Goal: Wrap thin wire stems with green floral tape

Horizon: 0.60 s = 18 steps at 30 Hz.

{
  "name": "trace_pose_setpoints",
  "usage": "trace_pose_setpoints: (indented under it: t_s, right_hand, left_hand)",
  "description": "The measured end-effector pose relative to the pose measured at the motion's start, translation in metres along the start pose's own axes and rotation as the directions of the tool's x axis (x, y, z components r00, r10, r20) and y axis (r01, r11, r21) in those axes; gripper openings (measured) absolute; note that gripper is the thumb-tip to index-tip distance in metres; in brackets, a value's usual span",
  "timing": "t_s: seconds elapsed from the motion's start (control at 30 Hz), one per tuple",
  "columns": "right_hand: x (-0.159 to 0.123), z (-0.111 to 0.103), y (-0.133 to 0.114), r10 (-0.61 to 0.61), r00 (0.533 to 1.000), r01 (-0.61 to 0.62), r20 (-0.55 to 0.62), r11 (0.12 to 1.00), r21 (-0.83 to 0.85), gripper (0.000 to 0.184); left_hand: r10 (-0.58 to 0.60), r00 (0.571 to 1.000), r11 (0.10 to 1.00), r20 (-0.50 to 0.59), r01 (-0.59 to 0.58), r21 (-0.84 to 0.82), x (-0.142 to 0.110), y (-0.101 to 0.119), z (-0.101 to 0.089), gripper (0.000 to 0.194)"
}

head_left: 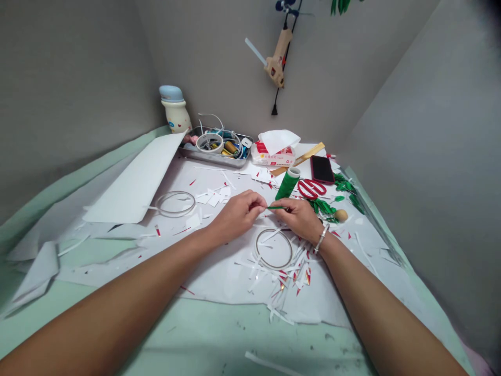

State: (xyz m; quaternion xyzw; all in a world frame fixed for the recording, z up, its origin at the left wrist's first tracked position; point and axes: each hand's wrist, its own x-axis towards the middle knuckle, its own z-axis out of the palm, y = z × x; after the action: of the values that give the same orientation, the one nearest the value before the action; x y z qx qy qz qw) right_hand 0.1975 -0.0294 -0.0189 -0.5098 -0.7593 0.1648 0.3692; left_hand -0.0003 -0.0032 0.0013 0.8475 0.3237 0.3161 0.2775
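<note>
My left hand [245,211] and my right hand [299,215] meet over the middle of the paper-covered table. Between them runs a thin green strip [277,208], its left end pinched in my left fingertips and its right part gripped by my right fingers. Just behind my right hand stands a spool of green thread [288,184], tilted slightly. Below the hands lies a roll of tape [274,249] among white paper scraps. Right of my right hand are green leaf-like pieces [321,208], a round tan ball [341,215] and red-handled scissors [312,188].
At the back sit a metal tray [219,158] of spools and tape, a tissue pack [274,155], a phone [322,169] and a cream bottle [176,116]. White card [135,180] and another ring of tape [176,203] lie left. A glue gun [277,60] hangs on the wall.
</note>
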Motion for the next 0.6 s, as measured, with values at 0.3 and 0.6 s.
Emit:
trace_pose_setpoints:
  t_s: [0.3,0.6]
  right_hand:
    - [-0.003,0.002,-0.026,-0.25,0.968,0.249,0.012,0.956,-0.156,0.016]
    - [-0.001,-0.002,-0.005,-0.08,0.997,0.08,0.006,0.996,-0.035,0.016]
  left_hand:
    - [-0.062,0.998,0.961,-0.024,0.066,0.27,-0.001,-0.015,0.005,0.016]
    - [-0.054,0.998,0.998,-0.022,0.054,-0.012,0.003,-0.003,-0.001,0.014]
